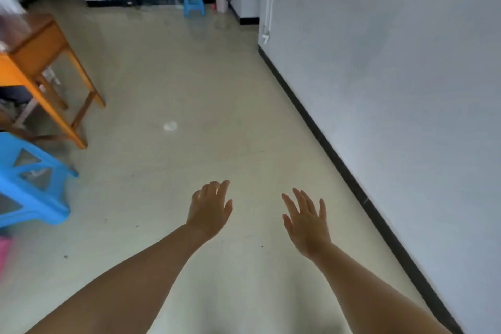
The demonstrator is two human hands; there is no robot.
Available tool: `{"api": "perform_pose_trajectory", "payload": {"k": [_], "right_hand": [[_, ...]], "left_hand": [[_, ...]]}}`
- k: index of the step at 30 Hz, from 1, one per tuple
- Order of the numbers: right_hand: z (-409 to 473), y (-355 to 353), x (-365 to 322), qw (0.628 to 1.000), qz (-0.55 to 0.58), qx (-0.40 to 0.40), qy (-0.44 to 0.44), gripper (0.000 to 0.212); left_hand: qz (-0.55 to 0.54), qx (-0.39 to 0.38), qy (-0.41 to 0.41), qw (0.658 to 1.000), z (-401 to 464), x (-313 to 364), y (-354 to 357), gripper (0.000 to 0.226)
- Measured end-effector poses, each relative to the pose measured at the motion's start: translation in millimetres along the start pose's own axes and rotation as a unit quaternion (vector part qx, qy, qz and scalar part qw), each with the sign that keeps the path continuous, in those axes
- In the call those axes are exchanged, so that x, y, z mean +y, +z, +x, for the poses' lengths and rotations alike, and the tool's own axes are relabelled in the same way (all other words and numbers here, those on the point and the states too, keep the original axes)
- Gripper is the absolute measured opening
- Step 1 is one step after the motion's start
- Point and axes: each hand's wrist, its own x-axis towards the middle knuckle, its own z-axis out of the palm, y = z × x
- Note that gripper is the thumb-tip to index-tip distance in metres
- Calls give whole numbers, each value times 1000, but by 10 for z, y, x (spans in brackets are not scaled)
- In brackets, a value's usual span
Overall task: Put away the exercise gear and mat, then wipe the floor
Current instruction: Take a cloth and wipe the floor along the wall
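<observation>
Both hands, left hand [210, 209] and right hand [307, 221], are spread and hold nothing; no mat shows, so wiping the floor [189, 89] looks next, and that needs a cloth.

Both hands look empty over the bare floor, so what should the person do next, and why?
Probably walk toward the far corner to fetch something to wipe with: the left hand and right hand hold nothing, and a bucket stands there.

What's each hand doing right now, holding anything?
Left hand: open, fingers loosely bent, holding nothing.
Right hand: open, fingers spread, holding nothing.
</observation>
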Motion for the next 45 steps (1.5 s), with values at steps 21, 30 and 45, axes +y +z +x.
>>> {"api": "perform_pose_trajectory", "payload": {"k": [21, 30, 45], "right_hand": [[3524, 4, -2561, 985, 37, -37, -162, 53], [5580, -330, -3216, 982, -3, -21, -187, 52], [9475, -754, -4378, 989, 15, -6, -146, 54]], "left_hand": [[44, -58, -187, 980, 1914, -3081, -565, 61], [37, -57, -240, 968, 3508, -4208, -780, 60], [33, -44, -183, 981, 7260, -6350, -1156, 60]]}}
